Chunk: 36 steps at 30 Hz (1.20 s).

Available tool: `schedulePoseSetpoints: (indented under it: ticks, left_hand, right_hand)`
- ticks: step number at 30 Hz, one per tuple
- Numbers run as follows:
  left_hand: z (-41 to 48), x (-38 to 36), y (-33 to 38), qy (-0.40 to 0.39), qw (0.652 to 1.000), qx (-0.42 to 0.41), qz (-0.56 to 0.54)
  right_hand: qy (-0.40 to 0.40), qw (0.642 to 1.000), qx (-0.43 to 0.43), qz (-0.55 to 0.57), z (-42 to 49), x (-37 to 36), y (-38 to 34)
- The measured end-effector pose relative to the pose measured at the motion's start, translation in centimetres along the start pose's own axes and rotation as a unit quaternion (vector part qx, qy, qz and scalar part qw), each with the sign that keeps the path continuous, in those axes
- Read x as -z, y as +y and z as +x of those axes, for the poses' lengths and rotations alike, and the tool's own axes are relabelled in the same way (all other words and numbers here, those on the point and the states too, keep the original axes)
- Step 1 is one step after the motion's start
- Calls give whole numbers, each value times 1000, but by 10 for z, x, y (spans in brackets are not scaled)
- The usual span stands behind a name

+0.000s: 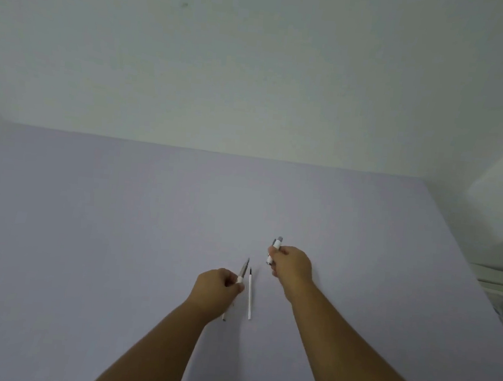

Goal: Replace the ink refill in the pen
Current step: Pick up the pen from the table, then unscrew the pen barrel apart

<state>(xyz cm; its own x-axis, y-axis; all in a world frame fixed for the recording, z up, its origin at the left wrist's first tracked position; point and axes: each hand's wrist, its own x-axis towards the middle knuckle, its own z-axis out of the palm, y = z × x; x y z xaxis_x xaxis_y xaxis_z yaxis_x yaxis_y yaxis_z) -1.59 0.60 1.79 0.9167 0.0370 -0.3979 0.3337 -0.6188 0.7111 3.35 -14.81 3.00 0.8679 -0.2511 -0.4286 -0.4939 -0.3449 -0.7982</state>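
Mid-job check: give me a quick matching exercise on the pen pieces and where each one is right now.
Things:
1. pen front section with tip
2. loose refill
3. pen barrel with clip

Places:
A. lying on the table, between the hands
B. gripped in the right hand
C. gripped in the left hand

Pairs: 1-C, 2-A, 3-B

The table (116, 238) looks matt and smooth, a pale lilac sheet without gloss; the loose refill (250, 297) on it seems smooth white plastic with a dark tip; the pen barrel (276, 245) appears white plastic with a greyish, faintly shiny end.
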Motion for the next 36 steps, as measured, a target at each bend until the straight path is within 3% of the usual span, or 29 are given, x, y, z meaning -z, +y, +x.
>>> schedulePoseSetpoints:
  ticks: [5,22,25,30,36]
  left_hand:
    - [4,2,-4,8,999,24,-38]
    - [1,2,-5,0,998,35,-47]
    - [1,4,-3,7,999,22,-30]
    - [-5,6,9,19,998,-43,36]
    - [-14,16,22,-11,997,-57,-54]
  right_hand:
    - [-46,982,22,-182,-1,-4,32]
    - [-17,978,41,-202,-4,-13,52]
    - [13,985,66,-161,-7,-12,42]
    - [-77,996,1,41,-25,-14,15]
    - [-99,990,48,93,-40,0,-5]
